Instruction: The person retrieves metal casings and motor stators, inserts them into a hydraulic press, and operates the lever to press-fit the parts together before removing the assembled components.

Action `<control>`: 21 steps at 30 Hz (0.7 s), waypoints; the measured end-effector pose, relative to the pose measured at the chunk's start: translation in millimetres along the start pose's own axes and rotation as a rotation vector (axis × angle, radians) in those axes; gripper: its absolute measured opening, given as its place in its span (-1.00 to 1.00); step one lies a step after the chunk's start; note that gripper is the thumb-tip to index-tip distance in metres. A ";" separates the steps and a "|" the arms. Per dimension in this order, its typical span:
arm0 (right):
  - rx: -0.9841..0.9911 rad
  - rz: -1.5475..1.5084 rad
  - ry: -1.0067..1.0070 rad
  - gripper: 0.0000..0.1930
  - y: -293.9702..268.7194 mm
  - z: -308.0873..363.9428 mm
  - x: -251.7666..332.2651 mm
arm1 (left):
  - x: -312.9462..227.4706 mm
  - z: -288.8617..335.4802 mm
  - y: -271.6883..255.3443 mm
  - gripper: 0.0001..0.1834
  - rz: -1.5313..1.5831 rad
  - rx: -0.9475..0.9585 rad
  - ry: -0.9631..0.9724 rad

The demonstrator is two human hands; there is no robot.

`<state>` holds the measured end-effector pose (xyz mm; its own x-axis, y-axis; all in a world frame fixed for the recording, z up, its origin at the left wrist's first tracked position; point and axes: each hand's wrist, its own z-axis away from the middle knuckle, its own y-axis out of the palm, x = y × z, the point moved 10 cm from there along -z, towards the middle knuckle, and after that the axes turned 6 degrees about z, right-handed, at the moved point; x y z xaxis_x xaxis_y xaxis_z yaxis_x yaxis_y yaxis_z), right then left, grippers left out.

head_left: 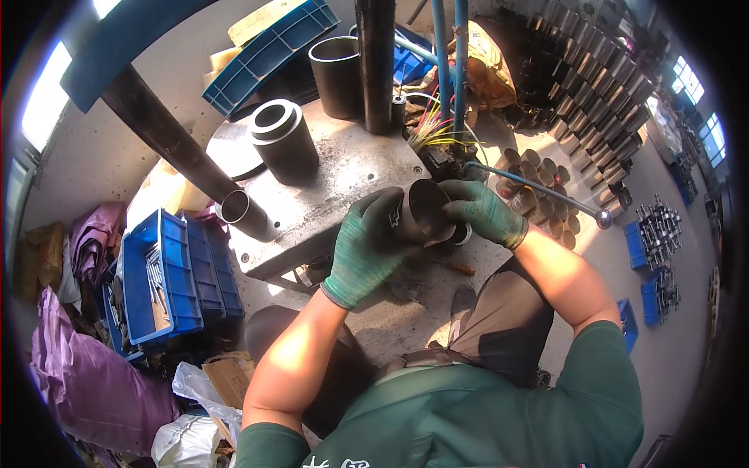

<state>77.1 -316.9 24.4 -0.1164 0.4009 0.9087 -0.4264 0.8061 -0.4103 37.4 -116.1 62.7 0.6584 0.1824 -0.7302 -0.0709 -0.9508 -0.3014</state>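
- Near the centre of the frame, a short metal tube (420, 217) is held up between both gloved hands, its open mouth facing upward, just off the near right edge of the steel work plate (343, 168).
- By the left hand (367, 249), the tube's left side is cupped, the dark palm laid against the wall; how far the fingers wrap beneath cannot be told.
- By the right hand (484, 212), the right rim is gripped with bent fingers; whether any fingertip is pressed inside the mouth cannot be made out.
- Judged from this hold, the step in hand is taken to be handling or checking of a single loose tube.
- For any next move, a firm two-handed grip and a level tube seem to be called for, with the ball-ended lever (603, 219) at centre right kept clear.
- On the plate, left of centre, a stepped dark cylinder (289, 152) is stood upright; a narrower tube (246, 216) is set near the left corner.
- Right of centre, similar tubes (546, 195) are grouped on the floor.
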 end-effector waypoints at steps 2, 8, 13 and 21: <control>0.042 0.101 0.069 -0.52 -27.0 14.5 -23.6 | 21.1 11.5 13.0 -0.29 -0.020 0.134 -0.093; -0.182 0.011 0.459 -0.80 -133.8 127.4 -165.9 | 25.6 16.1 40.4 -0.42 -0.223 0.340 -0.078; -0.705 -0.137 0.776 -0.87 -165.9 268.3 -337.3 | 51.1 42.0 70.0 -0.43 -0.348 0.617 -0.190; -1.083 -0.721 1.207 -0.89 -62.6 391.3 -553.3 | 116.6 119.1 110.9 -0.37 -0.567 1.071 -0.379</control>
<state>-182.8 -759.5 -422.5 0.6839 -0.4646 0.5625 0.6950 0.6493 -0.3088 17.0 -170.5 -128.9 0.5525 0.7242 -0.4127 -0.5354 -0.0711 -0.8416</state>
